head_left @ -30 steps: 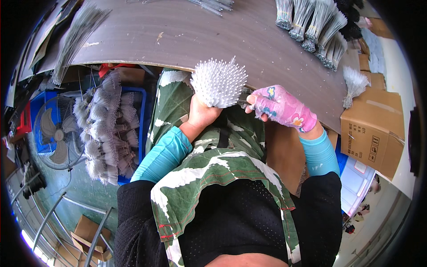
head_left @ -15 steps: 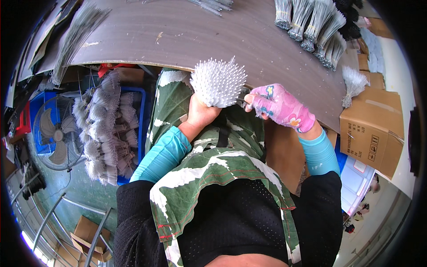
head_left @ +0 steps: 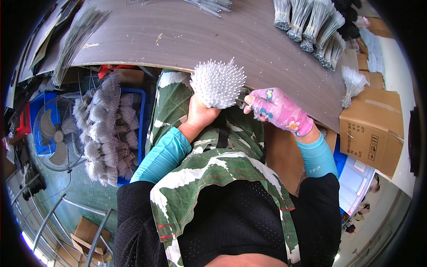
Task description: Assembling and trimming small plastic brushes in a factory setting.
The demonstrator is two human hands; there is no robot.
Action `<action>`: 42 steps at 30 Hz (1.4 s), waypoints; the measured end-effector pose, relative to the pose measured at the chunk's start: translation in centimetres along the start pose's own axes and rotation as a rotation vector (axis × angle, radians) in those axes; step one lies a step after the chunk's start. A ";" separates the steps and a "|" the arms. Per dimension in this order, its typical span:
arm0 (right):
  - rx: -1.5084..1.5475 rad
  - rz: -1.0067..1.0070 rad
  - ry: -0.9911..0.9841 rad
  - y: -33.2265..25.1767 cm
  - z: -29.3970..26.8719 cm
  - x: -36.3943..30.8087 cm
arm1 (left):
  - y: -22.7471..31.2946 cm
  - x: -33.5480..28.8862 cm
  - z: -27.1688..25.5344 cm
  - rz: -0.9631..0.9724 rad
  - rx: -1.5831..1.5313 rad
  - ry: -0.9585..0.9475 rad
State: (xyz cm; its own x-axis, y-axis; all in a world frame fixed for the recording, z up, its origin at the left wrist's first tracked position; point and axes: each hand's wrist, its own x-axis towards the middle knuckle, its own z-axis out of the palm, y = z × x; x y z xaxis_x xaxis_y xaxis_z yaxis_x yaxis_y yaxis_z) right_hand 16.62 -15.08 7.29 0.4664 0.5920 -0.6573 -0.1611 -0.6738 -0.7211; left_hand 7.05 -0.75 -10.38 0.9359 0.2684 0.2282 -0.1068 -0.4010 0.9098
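My bare left hand [head_left: 202, 115] is wrapped round a thick bundle of thin white brushes [head_left: 218, 84], their knobby tips fanned out toward me. The bundle stands over my lap at the table's front edge. Beside its lower right, my right hand [head_left: 275, 109], in a pink flowered glove with bare fingertips, is closed in a pinch. A thin grey piece shows between those fingertips and the bundle, too small to make out. The bundle's lower end is hidden by my left hand.
Several bundles of grey wire stems [head_left: 318, 24] lie at the table's [head_left: 187, 40] far right, with a white bundle [head_left: 353, 84] near a cardboard box [head_left: 371, 131]. At left, a blue crate [head_left: 143, 115] with white brush bundles [head_left: 102, 129] stands by a fan [head_left: 58, 133].
My right hand has shifted very slightly, and its forearm has drawn a little to the left. The left hand and the bundle have barely moved.
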 end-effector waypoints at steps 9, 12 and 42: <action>0.118 0.065 -0.121 -0.3 -1.4 -0.6 | -1.0 -0.3 0.6 -0.051 -0.044 0.033; 0.097 0.071 -0.109 -0.5 -1.7 -0.8 | -1.5 -0.2 0.9 0.017 -0.009 0.044; -0.246 -0.024 -0.069 -1.3 -1.3 -1.0 | -1.7 -0.2 0.8 -0.015 -0.016 0.018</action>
State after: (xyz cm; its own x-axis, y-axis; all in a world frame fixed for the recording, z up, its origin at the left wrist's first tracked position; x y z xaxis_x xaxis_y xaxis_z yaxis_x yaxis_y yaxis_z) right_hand 17.53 -15.41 9.16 0.4058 0.6319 -0.6604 0.0694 -0.7417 -0.6671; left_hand 7.33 -0.81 -12.24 0.9314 0.2898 0.2203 -0.0983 -0.3826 0.9187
